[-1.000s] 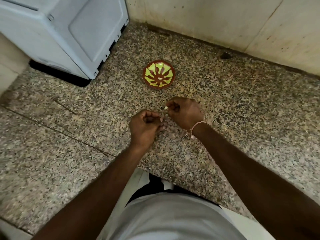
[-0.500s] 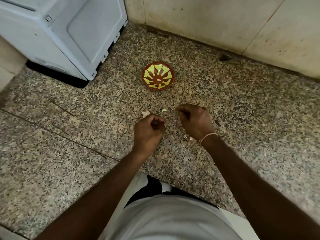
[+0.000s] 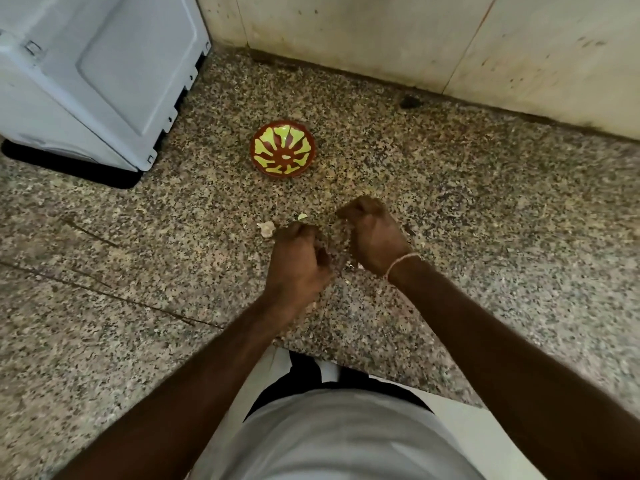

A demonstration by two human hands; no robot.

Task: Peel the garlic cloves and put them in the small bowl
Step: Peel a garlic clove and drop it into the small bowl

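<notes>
both hands sit at the centre of the frame over the speckled stone surface, fingers curled. the left hand and the right hand are blurred; i cannot tell what either grip grasps. a bit of garlic lies just beside the left hand. the small bowl stands above, well apart.
</notes>
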